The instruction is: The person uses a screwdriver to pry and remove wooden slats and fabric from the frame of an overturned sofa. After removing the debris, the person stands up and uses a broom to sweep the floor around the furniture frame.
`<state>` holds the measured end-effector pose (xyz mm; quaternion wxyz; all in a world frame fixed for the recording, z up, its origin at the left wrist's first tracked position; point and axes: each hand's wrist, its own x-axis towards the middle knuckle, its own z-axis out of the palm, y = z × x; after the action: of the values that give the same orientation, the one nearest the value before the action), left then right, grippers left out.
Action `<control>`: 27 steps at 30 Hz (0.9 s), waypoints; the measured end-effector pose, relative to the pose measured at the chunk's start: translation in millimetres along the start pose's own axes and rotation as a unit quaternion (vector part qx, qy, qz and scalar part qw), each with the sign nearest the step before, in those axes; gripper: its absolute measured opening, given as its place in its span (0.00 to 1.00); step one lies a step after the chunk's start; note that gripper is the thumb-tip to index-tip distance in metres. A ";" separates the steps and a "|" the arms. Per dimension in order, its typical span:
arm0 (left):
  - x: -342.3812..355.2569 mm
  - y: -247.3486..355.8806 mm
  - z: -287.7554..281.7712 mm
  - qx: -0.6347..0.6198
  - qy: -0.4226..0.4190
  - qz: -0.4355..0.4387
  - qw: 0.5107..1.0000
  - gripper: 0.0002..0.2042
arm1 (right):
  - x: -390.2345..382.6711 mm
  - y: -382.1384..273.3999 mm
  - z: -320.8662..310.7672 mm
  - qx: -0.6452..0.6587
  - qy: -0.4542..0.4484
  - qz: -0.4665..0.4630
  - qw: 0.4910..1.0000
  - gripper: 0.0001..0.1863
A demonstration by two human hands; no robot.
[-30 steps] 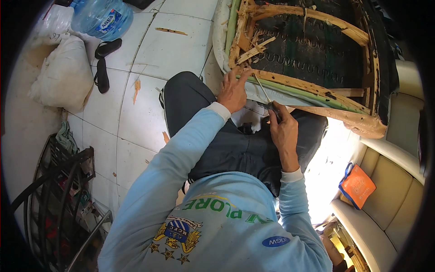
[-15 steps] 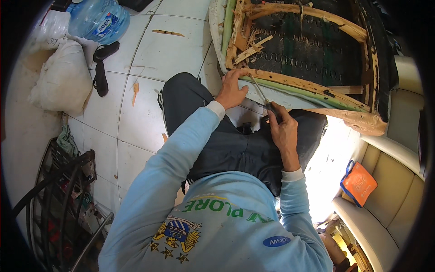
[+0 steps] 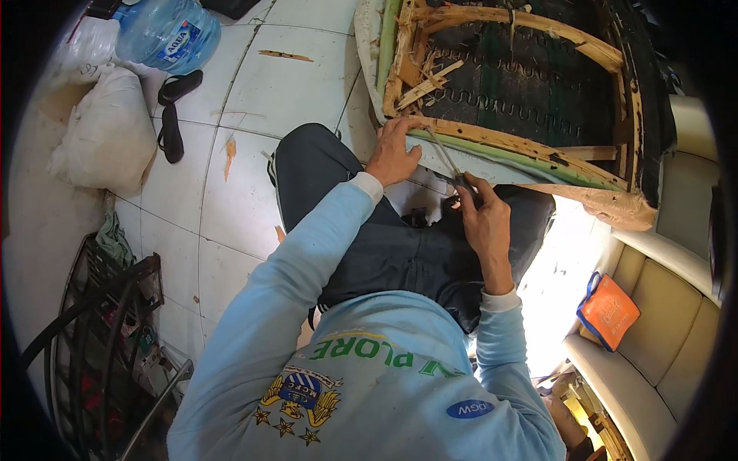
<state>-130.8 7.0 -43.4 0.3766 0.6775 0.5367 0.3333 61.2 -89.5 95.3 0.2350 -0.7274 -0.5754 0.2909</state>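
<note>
A wooden seat frame (image 3: 507, 137) with zigzag springs and a green padded edge lies tilted before my knees. Over its near left corner the fingers of my left hand (image 3: 393, 154) are bent, with the thumb against the pale fabric side. In my right hand (image 3: 487, 219) is a screwdriver (image 3: 443, 150), its thin metal shaft slanting up left to the frame's edge close to my left fingers. A dark piece beside its handle is partly hidden by the hand, and I cannot make out what it is. The tip's exact contact is too small to tell.
Broken wood splinters (image 3: 430, 84) lie inside the frame, with more on the tiled floor (image 3: 254, 100). At left are a blue water jug (image 3: 165, 38), black sandals (image 3: 171, 134), a white sack (image 3: 108, 131) and a dark metal rack (image 3: 100, 323). An orange bag (image 3: 609, 311) rests on a beige bench (image 3: 638, 369).
My right hand has shifted slightly to the right and down, drawing the screwdriver's handle along. My left hand stays at the frame's corner.
</note>
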 end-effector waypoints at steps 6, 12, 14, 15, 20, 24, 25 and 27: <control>0.8 3.8 -3.9 0.006 -0.014 -0.005 1.000 0.25 | -3.4 3.3 0.5 0.017 0.005 -0.002 1.000 0.16; 1.5 3.0 -2.4 0.003 -0.005 0.006 1.000 0.25 | 0.6 5.0 10.8 0.015 0.009 0.009 1.000 0.15; 1.4 2.3 -2.1 0.003 -0.001 -0.005 1.000 0.24 | 7.1 0.0 10.8 0.020 -0.001 0.021 1.000 0.15; 1.6 1.7 -1.9 0.006 -0.003 0.002 1.000 0.24 | 9.8 -1.0 9.8 0.011 -0.007 0.019 1.000 0.16; 1.9 0.9 -0.7 0.008 0.003 0.007 1.000 0.25 | 13.2 9.8 3.6 0.024 -0.002 -0.042 0.999 0.18; 1.9 2.6 -1.4 0.007 0.008 0.011 1.000 0.25 | 6.9 11.0 0.0 -0.011 -0.002 -0.045 0.999 0.18; 2.2 3.8 -1.3 0.001 0.003 0.002 1.000 0.25 | 5.9 14.2 1.7 -0.015 -0.003 -0.040 0.999 0.18; 2.2 2.6 -2.9 0.005 -0.002 -0.001 1.000 0.24 | 5.1 9.8 3.7 -0.005 -0.007 -0.014 1.000 0.17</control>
<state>-131.7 9.3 -39.7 0.3746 0.6791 0.5386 0.3292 66.3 -86.8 85.2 0.2311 -0.7182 -0.5888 0.2898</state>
